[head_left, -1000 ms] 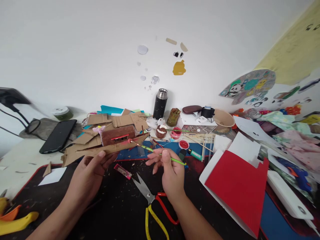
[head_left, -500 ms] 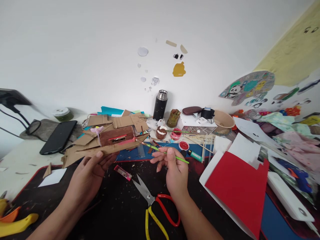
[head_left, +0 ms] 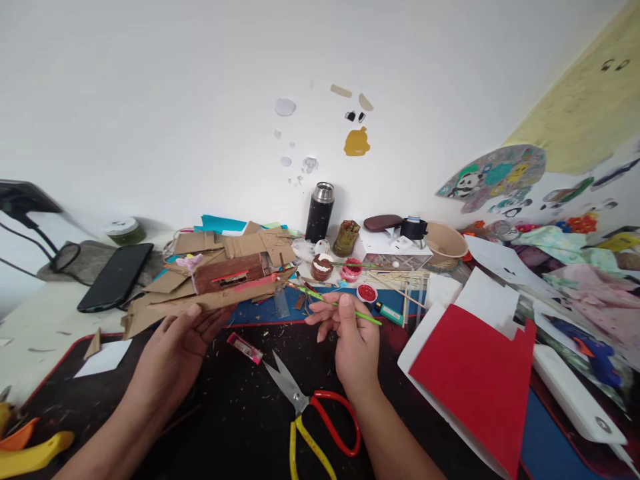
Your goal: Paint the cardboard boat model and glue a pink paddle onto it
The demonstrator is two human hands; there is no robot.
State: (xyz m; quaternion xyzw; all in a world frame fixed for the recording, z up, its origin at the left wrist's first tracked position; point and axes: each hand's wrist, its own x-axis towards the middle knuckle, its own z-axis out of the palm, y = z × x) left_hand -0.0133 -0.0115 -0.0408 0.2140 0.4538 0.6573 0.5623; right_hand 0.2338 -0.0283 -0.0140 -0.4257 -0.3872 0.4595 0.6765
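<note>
**Two hands, one cardboard model (head_left: 233, 275), one green paintbrush (head_left: 369, 318)**

The left hand (head_left: 183, 340) has its fingers closed on the near edge of the cardboard model, thumb on top and the others tucked below. The right hand (head_left: 355, 347) has its thumb and fingers pinched on the green paintbrush. The brush tip is near the model's right end, which has pink-red paint on it. The model is brown and sits past the scissors (head_left: 299, 400), to the left.

The one pair of scissors lies on a black mat (head_left: 225, 420) with two blades open and two handles, one red and one yellow. One small pink case (head_left: 245, 348) is just left of the blade tips. Past the scissors are two open paint pots, one brown pot (head_left: 321, 269) and one red pot (head_left: 351, 270). One black flask (head_left: 319, 217) stands up behind them, farther from the scissors. One green tube (head_left: 389, 313) lies past the scissors, to the right. One red sheet (head_left: 475, 380) is right of the scissors. One black phone (head_left: 116, 277) is far to their left.
</note>
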